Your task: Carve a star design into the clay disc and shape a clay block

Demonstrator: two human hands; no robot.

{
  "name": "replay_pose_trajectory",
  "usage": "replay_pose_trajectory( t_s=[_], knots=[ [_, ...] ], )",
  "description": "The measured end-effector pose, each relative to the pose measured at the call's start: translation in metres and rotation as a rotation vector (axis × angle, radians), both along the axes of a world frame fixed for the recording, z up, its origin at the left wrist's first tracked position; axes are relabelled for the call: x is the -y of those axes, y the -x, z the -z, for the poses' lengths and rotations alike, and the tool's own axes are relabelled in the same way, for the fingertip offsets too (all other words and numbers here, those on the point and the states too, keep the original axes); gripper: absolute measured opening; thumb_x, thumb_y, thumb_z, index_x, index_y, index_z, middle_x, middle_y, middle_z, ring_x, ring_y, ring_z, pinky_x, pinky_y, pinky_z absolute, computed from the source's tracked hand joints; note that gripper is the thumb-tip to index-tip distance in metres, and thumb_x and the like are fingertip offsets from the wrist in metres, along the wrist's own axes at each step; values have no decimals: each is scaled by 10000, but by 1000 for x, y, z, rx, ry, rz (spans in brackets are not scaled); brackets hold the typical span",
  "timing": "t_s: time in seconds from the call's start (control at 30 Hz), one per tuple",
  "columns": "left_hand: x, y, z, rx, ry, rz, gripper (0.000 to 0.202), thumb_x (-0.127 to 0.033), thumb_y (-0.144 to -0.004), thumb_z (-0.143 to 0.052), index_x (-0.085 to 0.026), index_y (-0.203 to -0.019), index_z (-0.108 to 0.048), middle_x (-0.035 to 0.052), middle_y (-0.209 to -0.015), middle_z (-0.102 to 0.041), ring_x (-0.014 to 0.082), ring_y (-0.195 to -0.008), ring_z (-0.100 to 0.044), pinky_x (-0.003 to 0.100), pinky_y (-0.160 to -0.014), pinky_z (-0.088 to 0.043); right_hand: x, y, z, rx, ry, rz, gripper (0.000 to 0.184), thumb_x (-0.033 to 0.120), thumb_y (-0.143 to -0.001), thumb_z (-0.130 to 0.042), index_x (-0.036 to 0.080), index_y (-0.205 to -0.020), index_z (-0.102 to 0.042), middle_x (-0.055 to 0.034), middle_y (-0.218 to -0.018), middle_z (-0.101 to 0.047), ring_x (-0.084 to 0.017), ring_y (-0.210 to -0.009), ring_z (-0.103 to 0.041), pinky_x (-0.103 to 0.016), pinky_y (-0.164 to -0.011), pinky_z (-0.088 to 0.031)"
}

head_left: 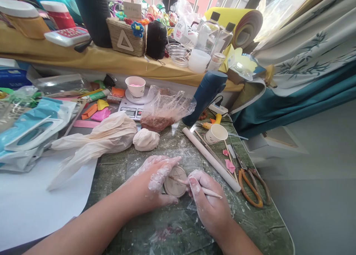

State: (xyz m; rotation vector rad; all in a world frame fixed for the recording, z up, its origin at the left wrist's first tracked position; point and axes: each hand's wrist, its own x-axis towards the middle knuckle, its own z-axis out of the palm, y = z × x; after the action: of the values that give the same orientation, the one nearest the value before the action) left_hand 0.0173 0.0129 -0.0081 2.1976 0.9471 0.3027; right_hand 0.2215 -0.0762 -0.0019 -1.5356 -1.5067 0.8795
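Observation:
A flat round clay disc [175,186] lies on a clear sheet on the green table [250,225], with lines scored across its top. My left hand [155,182], dusted white, curls round the disc's left edge and steadies it. My right hand [207,203] pinches a thin wooden stick [194,186] like a pen, with its tip resting on the disc. A lump of white clay [146,139] sits farther back.
A white rolling pin [211,159], orange-handled scissors [251,184] and a paper cup [216,133] lie to the right. Behind are a plastic bag of brown material [164,110], a scale with a pink-filled cup [135,95], a blue bottle [205,95] and white paper [33,195] at left.

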Motion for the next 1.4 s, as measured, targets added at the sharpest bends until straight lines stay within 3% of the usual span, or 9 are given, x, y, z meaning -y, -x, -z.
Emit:
replay_pose_trajectory(
  t_s=[0.17,0.47,0.73,1.2,1.4],
  knots=[
    [-1,-1,0,8,-11,6,1047,-352,-665,-942,-304,-1580,-435,96,-1516,-608,373,-1440,-499,552,-1230,-381,1,-2,-1,15,-14,-32,334,381,-1103,-464,222,-856,-624,10,-779,-598,-153,-723,-556,-286,-701,-416],
    [-1,-1,0,-17,20,5,1087,-377,-650,-955,-322,-1594,-418,84,-1547,-587,384,-1463,-465,573,-1241,-362,3,-10,0,13,7,-26,395,397,-1110,-445,227,-764,-534,19,-735,-566,-146,-680,-528,-295,-657,-389],
    [-1,0,-1,-22,16,17,1069,-382,-670,-941,-305,-1598,-414,93,-1548,-583,380,-1468,-461,580,-1244,-349,4,-17,-1,6,23,6,404,408,-1110,-439,220,-809,-631,9,-728,-599,-151,-676,-565,-283,-658,-424],
    [-2,0,-1,-10,27,13,1067,-388,-665,-949,-335,-1590,-420,85,-1558,-575,386,-1469,-462,589,-1239,-355,10,-24,-13,101,45,-24,456,443,-1109,-416,226,-740,-573,-7,-713,-578,-160,-636,-536,-292,-601,-420],
    [-2,1,-2,-1,22,-2,1065,-385,-651,-956,-356,-1579,-436,76,-1536,-593,393,-1460,-472,587,-1228,-372,13,-28,-10,82,51,15,450,466,-1090,-445,230,-746,-615,-19,-709,-601,-171,-626,-543,-290,-570,-436]
  ],
)
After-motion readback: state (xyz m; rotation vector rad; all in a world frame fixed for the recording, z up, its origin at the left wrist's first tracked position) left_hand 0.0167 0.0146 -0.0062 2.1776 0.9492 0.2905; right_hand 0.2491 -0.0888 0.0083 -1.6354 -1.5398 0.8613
